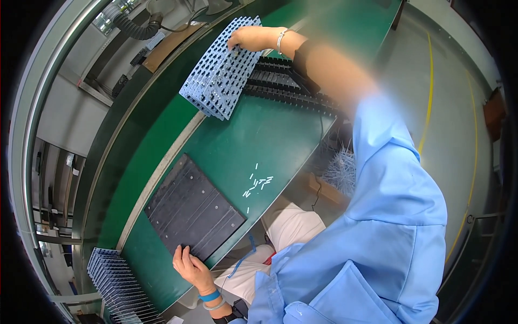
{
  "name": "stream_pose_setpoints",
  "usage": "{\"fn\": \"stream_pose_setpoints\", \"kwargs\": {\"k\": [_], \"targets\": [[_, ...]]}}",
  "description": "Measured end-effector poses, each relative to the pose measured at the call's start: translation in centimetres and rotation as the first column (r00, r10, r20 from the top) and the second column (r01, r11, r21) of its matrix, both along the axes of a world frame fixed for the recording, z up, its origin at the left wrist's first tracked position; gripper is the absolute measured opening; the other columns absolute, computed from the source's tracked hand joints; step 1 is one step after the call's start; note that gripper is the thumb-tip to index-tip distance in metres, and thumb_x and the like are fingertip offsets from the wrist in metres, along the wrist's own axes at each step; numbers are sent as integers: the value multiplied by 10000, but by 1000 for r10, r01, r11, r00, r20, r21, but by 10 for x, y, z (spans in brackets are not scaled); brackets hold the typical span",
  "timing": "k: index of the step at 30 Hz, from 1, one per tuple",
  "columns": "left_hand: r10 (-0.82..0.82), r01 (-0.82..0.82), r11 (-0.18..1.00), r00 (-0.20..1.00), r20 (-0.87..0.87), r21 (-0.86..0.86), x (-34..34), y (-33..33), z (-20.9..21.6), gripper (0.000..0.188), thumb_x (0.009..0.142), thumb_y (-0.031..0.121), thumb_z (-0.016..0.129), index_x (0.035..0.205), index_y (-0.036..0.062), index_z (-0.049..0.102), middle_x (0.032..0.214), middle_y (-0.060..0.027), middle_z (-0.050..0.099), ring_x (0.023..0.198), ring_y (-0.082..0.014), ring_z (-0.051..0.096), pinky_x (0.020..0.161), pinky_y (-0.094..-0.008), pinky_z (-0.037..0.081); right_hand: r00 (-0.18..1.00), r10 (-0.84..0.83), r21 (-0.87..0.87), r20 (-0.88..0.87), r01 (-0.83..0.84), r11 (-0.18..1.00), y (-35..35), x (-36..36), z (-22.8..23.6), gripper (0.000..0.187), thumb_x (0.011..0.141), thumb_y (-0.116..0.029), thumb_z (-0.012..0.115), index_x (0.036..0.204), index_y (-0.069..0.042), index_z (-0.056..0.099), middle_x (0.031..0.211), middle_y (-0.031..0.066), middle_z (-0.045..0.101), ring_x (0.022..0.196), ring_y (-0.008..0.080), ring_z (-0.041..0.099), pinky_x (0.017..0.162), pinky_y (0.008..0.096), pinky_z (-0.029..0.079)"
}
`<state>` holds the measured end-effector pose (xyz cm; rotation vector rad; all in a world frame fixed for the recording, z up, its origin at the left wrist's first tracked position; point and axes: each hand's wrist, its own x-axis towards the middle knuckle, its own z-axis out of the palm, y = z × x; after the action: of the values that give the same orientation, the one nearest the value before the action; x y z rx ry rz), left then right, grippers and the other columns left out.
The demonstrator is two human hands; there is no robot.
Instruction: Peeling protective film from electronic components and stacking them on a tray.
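My right hand [253, 38] reaches out to the far end of the bench, its fingers curled on the upper edge of a light-blue panel. That panel belongs to a row of similar light-blue panels [218, 75], dotted with rows of small dark spots and standing close together at a tilt. The fingertips are partly hidden. Closer to my body, my left hand [192, 268] rests with fingers apart at the near-left corner of a flat black plate [194, 208]. This plate has grooves and a few small round studs, and lies on the green bench top.
Small white strips [259, 182] lie scattered right of the plate. Black slotted racks [275, 81] stand under and beside the far panels. Another rack of light-blue panels [121, 286] is at lower left. A pale rail [162, 175] runs along the bench. Under it, a cardboard box [326, 191] holds thin strips.
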<state>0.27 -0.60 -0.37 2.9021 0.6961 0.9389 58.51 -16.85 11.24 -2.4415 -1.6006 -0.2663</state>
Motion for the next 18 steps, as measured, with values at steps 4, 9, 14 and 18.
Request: {"fn": "stream_pose_setpoints", "kwargs": {"k": [4, 9, 14, 18], "targets": [[-3, 3, 1000, 1000, 2, 1, -1, 1, -1, 207, 825, -38, 488, 1000, -10, 596, 1118, -157, 555, 996, -322, 508, 873, -392, 401, 998, 19, 53, 61, -22, 998, -4, -10, -2, 298, 806, -1, 503, 1057, -116, 614, 1019, 107, 579, 1028, 292, 536, 892, 383, 439], [-1, 1, 1000, 1000, 22, 0, 1, -1, 2, 216, 804, -49, 489, 985, -9, 600, 1105, -159, 561, 985, -327, 514, 875, -394, 401, 993, -19, 249, 114, -10, 969, -3, -21, -7, 219, 795, -22, 521, 983, -95, 606, 981, 102, 533, 1014, 299, 524, 884, 392, 440], [-10, 10, 1000, 999, 50, -12, 3, 0, 3, 227, 782, -54, 495, 974, -4, 604, 1086, -158, 569, 979, -326, 521, 878, -398, 402, 991, -15, 319, 135, -29, 947, 4, -14, -12, 166, 777, -36, 539, 927, -79, 595, 947, 116, 534, 989, 306, 528, 865, 397, 442], [-10, 11, 1000, 997, 79, -21, -3, 2, 1, 231, 771, -50, 510, 972, 4, 611, 1084, -153, 575, 984, -323, 527, 876, -398, 406, 979, 55, 335, 198, -120, 935, 26, -5, -14, 158, 747, 1, 510, 858, -40, 614, 926, 160, 540, 910, 334, 538, 809, 393, 454]]}}
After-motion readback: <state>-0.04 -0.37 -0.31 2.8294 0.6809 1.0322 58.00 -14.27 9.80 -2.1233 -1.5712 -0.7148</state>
